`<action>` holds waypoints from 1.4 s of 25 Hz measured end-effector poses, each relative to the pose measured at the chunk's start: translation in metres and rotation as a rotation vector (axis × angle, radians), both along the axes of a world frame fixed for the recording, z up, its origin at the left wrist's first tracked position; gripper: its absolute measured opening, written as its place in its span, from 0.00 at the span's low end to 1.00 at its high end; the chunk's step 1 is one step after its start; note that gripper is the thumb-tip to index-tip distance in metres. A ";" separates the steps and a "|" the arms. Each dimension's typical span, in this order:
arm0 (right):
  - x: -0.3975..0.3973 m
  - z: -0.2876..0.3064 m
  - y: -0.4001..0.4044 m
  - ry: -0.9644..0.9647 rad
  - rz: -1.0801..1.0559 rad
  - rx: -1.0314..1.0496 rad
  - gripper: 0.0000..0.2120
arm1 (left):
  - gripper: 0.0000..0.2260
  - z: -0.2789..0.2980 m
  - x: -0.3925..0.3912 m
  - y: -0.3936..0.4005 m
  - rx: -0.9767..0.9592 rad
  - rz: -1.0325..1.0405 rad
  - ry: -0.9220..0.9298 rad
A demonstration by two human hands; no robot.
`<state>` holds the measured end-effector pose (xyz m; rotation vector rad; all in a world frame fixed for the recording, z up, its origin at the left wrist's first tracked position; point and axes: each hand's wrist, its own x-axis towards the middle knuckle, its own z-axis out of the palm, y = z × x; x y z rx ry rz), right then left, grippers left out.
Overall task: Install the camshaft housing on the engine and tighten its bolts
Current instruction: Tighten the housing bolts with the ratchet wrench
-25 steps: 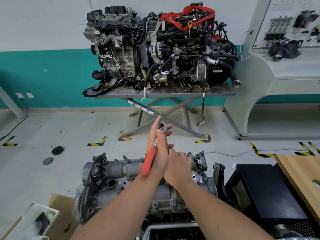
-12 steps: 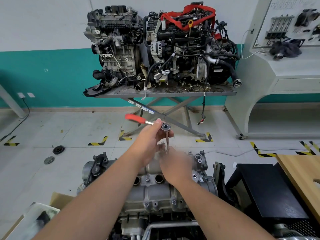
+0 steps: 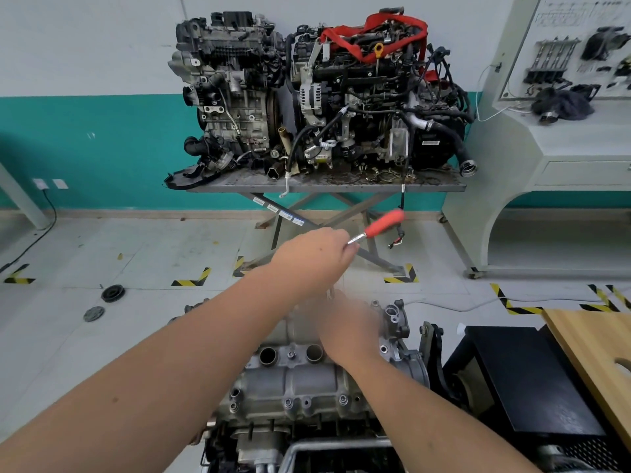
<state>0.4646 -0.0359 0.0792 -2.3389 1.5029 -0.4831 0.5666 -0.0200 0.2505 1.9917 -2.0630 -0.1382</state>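
My left hand (image 3: 317,250) grips the ratchet (image 3: 377,228) by its head, red handle pointing up-right, extension dropping straight down to the camshaft housing (image 3: 300,377) on the engine below. My right hand (image 3: 345,327) sits blurred at the shaft's foot, grip unclear.

No text was legible: white stickers (image 3: 279,210) on stand's cross leg, centre of frame, and wall panel print (image 3: 563,15), upper right, were too small.

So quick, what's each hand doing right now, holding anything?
Left hand: gripping the ratchet wrench near its head, red handle sticking out to the right.
Right hand: blurred over the camshaft housing; cannot tell.
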 end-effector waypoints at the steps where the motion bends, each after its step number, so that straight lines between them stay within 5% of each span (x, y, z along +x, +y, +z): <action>1: 0.000 0.000 0.000 0.002 -0.002 -0.008 0.27 | 0.14 -0.003 0.001 0.002 -0.042 -0.052 -0.111; 3: 0.000 0.001 0.001 -0.006 -0.011 -0.035 0.22 | 0.14 -0.013 0.001 0.009 -0.169 -0.111 -0.262; 6: 0.002 0.005 0.004 -0.052 -0.032 -0.073 0.15 | 0.21 -0.041 -0.001 0.021 -0.482 -0.118 -0.138; 8: 0.002 0.005 0.004 -0.019 -0.034 -0.164 0.13 | 0.21 -0.060 -0.003 0.025 -0.540 -0.063 0.129; 13: 0.001 0.001 0.001 -0.016 -0.012 -0.008 0.22 | 0.14 -0.076 -0.021 0.032 -0.455 0.016 1.072; 17: 0.000 0.001 0.001 0.010 -0.007 -0.032 0.23 | 0.13 -0.068 -0.033 0.026 -0.529 0.194 1.314; 22: 0.001 0.001 0.001 0.014 -0.015 -0.040 0.23 | 0.18 -0.049 -0.007 0.019 -0.267 0.307 1.876; 26: 0.001 0.000 0.000 -0.010 -0.029 -0.026 0.19 | 0.20 -0.038 0.003 0.017 -0.025 0.351 1.739; 31: 0.002 -0.003 -0.002 -0.027 -0.049 -0.038 0.20 | 0.18 -0.011 0.006 0.010 0.215 0.297 1.221; 35: 0.003 -0.005 -0.001 -0.030 -0.048 -0.061 0.18 | 0.12 0.004 0.001 0.004 0.183 0.255 0.859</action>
